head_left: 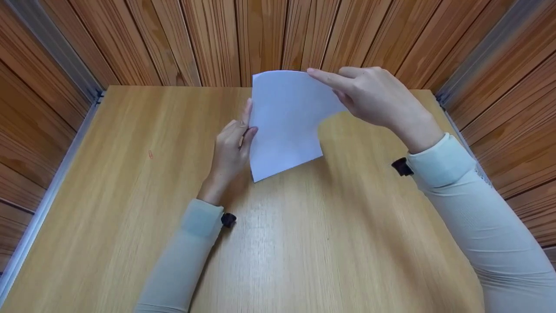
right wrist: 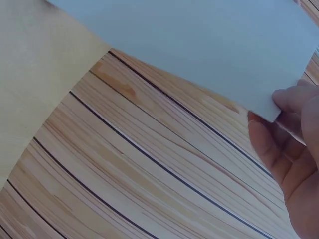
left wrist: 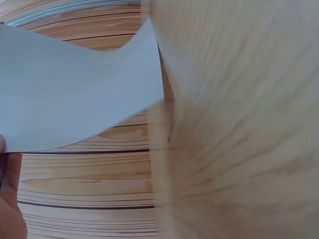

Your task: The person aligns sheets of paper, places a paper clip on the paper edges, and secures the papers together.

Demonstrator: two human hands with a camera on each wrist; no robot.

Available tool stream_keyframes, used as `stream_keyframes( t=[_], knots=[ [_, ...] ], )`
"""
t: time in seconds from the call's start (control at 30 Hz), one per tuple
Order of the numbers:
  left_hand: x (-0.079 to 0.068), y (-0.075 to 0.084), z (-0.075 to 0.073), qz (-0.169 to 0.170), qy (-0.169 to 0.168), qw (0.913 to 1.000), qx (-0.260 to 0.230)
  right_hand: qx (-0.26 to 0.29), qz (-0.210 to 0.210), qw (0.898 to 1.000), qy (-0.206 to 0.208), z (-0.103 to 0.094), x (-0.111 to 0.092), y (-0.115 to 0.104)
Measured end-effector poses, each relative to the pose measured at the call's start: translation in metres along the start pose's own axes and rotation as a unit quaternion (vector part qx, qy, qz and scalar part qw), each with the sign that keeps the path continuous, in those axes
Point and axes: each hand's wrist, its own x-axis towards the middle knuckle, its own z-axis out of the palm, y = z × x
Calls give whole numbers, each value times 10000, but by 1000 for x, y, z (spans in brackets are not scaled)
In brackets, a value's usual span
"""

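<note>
A white sheet of paper [head_left: 286, 121] is held up over the table, its surface bowed and its near edge slanting. On its left side my left hand [head_left: 232, 143] pinches the edge between thumb and fingers. My right hand [head_left: 373, 95] grips the right part of the sheet, with the index finger stretched along the top edge. The right wrist view shows that hand [right wrist: 294, 134] pinching a corner of the paper [right wrist: 199, 45]. In the left wrist view the sheet [left wrist: 75, 89] curves away from the left fingers, which are mostly cut off at the frame's side.
A small red paper clip [head_left: 150, 154] lies on the left part of the wooden table [head_left: 130, 226]. Wood-plank walls [head_left: 260, 39] stand behind and at both sides, with metal rails along the table's sides.
</note>
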Motion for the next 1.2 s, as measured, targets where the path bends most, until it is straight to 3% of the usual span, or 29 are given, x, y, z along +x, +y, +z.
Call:
stream_keyframes(
  t=[0.4,0.67,0.93,1.2],
  knots=[
    [-7,-2,-1,-21,389,9992,50,-114,-110,9995,278,-4,-2,1],
    [-8,0,0,-164,632,9974,-294,-269,-241,9991,207,-8,-3,4],
    [-5,-1,3,-122,729,9956,-574,-236,-325,9975,574,-6,-6,7],
    [-2,-2,3,-29,860,9953,-451,-145,-341,9964,768,-8,-5,5]
  ],
)
